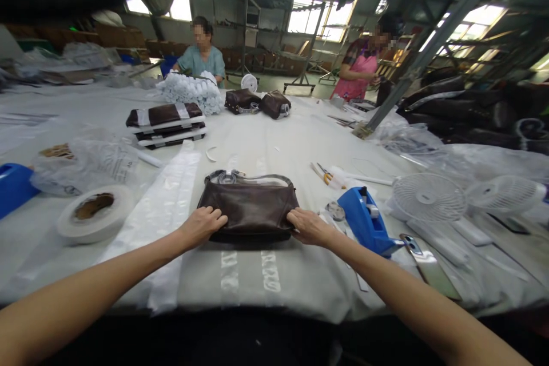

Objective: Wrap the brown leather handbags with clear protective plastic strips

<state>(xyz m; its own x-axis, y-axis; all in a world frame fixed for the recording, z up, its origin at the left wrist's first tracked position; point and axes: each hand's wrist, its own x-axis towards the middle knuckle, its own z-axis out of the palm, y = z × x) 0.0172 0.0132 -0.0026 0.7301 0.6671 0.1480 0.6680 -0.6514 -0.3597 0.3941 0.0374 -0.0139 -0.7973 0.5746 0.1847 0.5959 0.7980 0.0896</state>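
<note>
A dark brown leather handbag [251,209] lies on the table in front of me, its strap and a wrapped buckle along the far edge. My left hand [205,223] grips the bag's left end with fingers curled over it. At the opposite end, my right hand [306,226] pinches the right side. Two strips of clear tape [271,274] stick to the cloth just in front of the bag. White wrapping sheets [167,211] are spread left of it.
A tape roll [96,214] lies left. Right are a blue tape dispenser [364,220], yellow-handled snips [327,176], a phone [431,266] and a white fan [429,197]. Wrapped bags [167,123] are stacked further back. Two people [203,57] work across the table; a metal post [433,48] rises right.
</note>
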